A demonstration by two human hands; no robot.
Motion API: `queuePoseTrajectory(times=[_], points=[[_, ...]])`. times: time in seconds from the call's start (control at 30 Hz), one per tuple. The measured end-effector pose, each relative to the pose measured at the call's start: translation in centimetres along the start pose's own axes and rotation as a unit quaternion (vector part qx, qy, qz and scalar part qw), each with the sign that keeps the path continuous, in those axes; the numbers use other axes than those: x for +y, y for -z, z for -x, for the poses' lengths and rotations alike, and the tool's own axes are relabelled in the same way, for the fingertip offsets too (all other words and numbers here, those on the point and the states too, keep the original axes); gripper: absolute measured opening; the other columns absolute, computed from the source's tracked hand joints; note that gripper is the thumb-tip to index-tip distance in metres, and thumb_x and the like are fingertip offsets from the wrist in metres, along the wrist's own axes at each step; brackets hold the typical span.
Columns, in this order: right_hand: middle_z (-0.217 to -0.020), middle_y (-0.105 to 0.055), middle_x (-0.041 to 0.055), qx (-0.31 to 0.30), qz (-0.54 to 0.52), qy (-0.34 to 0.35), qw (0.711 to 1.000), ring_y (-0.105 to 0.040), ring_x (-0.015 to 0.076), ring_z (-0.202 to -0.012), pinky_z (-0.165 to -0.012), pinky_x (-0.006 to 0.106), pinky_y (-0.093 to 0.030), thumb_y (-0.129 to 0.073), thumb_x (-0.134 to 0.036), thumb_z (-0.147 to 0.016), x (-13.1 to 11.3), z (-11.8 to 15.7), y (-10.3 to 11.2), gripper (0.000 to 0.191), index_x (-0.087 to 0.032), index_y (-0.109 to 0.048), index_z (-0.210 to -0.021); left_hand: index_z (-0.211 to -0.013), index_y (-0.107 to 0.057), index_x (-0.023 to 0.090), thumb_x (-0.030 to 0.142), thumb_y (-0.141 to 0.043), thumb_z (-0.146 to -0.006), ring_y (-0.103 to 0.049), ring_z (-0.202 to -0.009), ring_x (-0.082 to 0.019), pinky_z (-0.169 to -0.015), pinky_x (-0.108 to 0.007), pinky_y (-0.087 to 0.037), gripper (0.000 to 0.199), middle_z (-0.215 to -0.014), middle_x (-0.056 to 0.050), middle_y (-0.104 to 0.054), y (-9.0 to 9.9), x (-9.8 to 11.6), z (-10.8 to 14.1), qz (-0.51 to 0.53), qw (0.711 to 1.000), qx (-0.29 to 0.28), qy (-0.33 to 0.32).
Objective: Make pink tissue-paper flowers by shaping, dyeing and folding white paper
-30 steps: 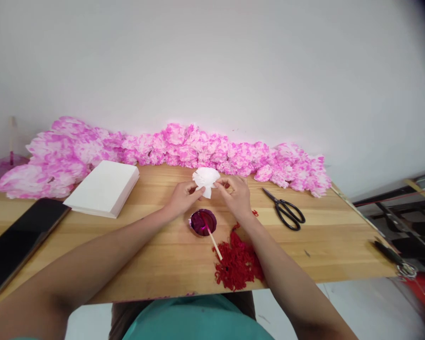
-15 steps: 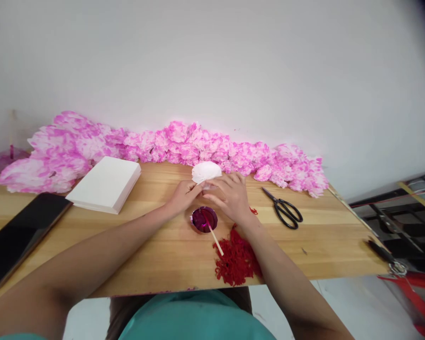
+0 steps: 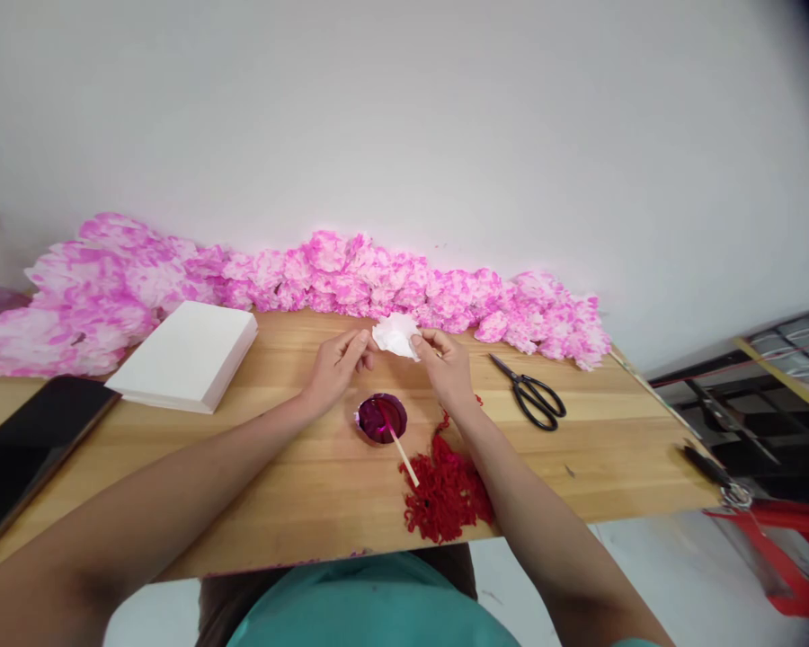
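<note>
A small piece of white crinkled paper [image 3: 396,336] with a ruffled edge is held above the table between my hands. My right hand [image 3: 446,367] pinches its right edge between thumb and fingers. At its left edge my left hand [image 3: 341,367] has thumb and fingers closed; the fingertips partly hide the contact there. Closer to me stands a small bowl of dark purple liquid [image 3: 370,415], with a thin wooden stick [image 3: 404,456] leaning out of it. A heap of red yarn [image 3: 445,494] lies beside the stick, partly under my right forearm.
Pink and white paper flowers [image 3: 337,279] line the table's back edge along the wall. On the left are a white paper stack [image 3: 179,355] and a black phone [image 3: 37,449]. Black scissors [image 3: 532,395] lie to the right. Another black-handled tool [image 3: 707,467] sits at the right edge.
The white paper has gone from a smooth, rounded fan to a ruffled, more spread shape. My hands have moved apart, the left one leftward. The whole view has shifted slightly.
</note>
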State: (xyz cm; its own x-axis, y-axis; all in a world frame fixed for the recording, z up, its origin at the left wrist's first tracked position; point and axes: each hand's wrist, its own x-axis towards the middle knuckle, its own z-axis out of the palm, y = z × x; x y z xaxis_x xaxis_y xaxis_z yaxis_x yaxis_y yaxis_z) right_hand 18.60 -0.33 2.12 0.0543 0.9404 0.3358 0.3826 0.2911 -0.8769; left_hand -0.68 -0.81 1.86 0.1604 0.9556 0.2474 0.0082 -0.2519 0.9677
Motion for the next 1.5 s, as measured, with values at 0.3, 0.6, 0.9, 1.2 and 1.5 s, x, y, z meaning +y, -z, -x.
queuePoseTrajectory(times=[0.3,0.6,0.9,1.2,1.5], points=[[-0.085,-0.072,0.0018,0.006,0.046,0.041,0.998,-0.062,0.0186,-0.079,-0.077,0.033,-0.048,-0.061,-0.036,-0.086,-0.8,0.7,-0.5,0.018,-0.022,-0.071,-0.086,-0.072,-0.066,0.013,0.062,-0.046,-0.088,-0.057,-0.053,-0.013,-0.056,-0.025,-0.045,0.056,-0.061,-0.006,-0.065,-0.3,-0.8,-0.2,-0.021,0.992,-0.097,0.081],[-0.089,-0.073,0.0019,-0.038,0.074,0.080,0.993,-0.065,0.0200,-0.083,-0.081,0.035,-0.050,-0.058,-0.036,-0.090,-1.1,0.9,-0.4,0.017,-0.024,-0.071,-0.088,-0.068,-0.065,0.013,0.051,-0.060,-0.080,-0.057,-0.053,-0.013,-0.053,-0.023,-0.045,0.040,-0.060,-0.005,-0.066,-0.5,-0.9,-0.5,-0.003,0.990,-0.073,0.121],[-0.088,-0.073,0.0028,0.021,0.067,0.065,0.995,-0.064,0.0197,-0.083,-0.078,0.033,-0.049,-0.054,-0.039,-0.092,-1.6,0.1,1.3,0.023,-0.022,-0.070,-0.092,-0.068,-0.067,0.013,0.051,-0.055,-0.083,-0.058,-0.056,-0.014,-0.054,-0.023,-0.042,0.043,-0.061,-0.006,-0.067,-0.4,-1.1,-0.2,-0.081,0.991,-0.080,0.069],[-0.096,-0.073,0.0040,-0.028,0.249,0.255,0.934,-0.062,0.0223,-0.091,-0.086,0.040,-0.041,-0.060,-0.034,-0.092,-2.7,0.9,0.2,0.016,-0.024,-0.068,-0.102,-0.053,-0.050,0.015,0.045,-0.048,-0.086,-0.040,-0.049,-0.009,-0.050,-0.023,-0.026,0.044,-0.050,0.001,-0.045,-0.8,-1.2,0.0,-0.225,0.969,-0.086,-0.045],[-0.084,-0.071,0.0017,-0.015,0.255,0.267,0.929,-0.061,0.0191,-0.082,-0.079,0.036,-0.038,-0.056,-0.027,-0.095,-1.6,0.9,0.0,0.014,-0.024,-0.069,-0.092,-0.067,-0.060,0.014,0.049,-0.046,-0.091,-0.047,-0.058,-0.012,-0.055,-0.023,-0.034,0.044,-0.060,0.000,-0.055,-0.4,-0.3,-0.1,-0.194,0.979,-0.062,-0.028]])
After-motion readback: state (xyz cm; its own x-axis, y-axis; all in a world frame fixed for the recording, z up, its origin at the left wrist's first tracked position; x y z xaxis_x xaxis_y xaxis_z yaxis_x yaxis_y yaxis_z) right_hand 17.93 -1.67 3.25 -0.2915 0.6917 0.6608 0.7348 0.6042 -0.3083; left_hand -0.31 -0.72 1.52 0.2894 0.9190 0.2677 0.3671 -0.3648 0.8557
